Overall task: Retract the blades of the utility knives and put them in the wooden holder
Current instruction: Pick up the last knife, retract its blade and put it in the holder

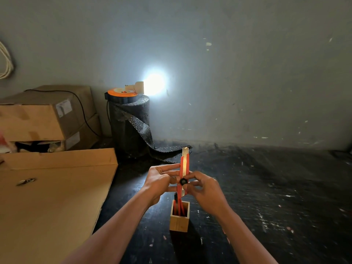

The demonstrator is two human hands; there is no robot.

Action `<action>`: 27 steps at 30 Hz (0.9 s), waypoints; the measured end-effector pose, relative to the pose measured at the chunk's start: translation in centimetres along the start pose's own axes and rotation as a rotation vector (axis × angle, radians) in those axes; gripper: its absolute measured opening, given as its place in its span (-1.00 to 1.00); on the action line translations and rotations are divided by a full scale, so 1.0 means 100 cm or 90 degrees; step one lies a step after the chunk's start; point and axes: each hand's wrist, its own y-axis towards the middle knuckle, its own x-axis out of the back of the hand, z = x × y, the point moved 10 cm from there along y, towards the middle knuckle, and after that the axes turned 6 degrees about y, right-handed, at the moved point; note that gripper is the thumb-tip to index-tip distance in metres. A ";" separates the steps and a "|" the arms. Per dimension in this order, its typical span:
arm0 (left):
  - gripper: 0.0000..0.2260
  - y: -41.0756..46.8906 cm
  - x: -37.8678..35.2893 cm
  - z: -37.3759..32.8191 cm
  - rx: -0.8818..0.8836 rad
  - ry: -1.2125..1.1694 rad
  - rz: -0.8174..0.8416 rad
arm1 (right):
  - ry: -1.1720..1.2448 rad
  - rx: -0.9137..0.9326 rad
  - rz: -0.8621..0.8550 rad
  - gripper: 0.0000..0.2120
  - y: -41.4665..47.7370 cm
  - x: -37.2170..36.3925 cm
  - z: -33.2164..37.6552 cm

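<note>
I hold a red utility knife (184, 164) upright above the dark floor, its metal blade sticking out at the top. My left hand (161, 180) grips the knife body from the left. My right hand (204, 187) pinches the black lock wheel on its lower part. Just below stands a square wooden holder (179, 220) with other red knives (179, 205) inside it.
A large flat cardboard sheet (53, 197) lies at the left. Stacked cardboard boxes (45, 117) stand behind it. A black bubble-wrap roll (131, 126) with an orange cable reel (122, 93) and a bright lamp (152, 83) stands by the wall.
</note>
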 end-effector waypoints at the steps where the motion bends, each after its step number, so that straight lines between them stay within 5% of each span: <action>1: -0.55 -0.001 0.000 0.000 0.001 0.000 0.000 | -0.001 -0.002 -0.001 -0.80 0.000 0.000 0.000; 18: -0.62 -0.004 0.007 -0.014 -0.046 0.010 -0.051 | -0.031 0.015 -0.038 -0.70 -0.007 -0.009 0.001; 23: -0.58 -0.006 0.007 -0.015 -0.054 0.011 -0.040 | -0.022 -0.005 -0.079 -0.80 -0.003 -0.007 -0.001; 27: -0.59 -0.005 0.009 -0.018 -0.060 0.004 -0.036 | -0.008 0.015 -0.058 -0.69 -0.003 -0.010 0.001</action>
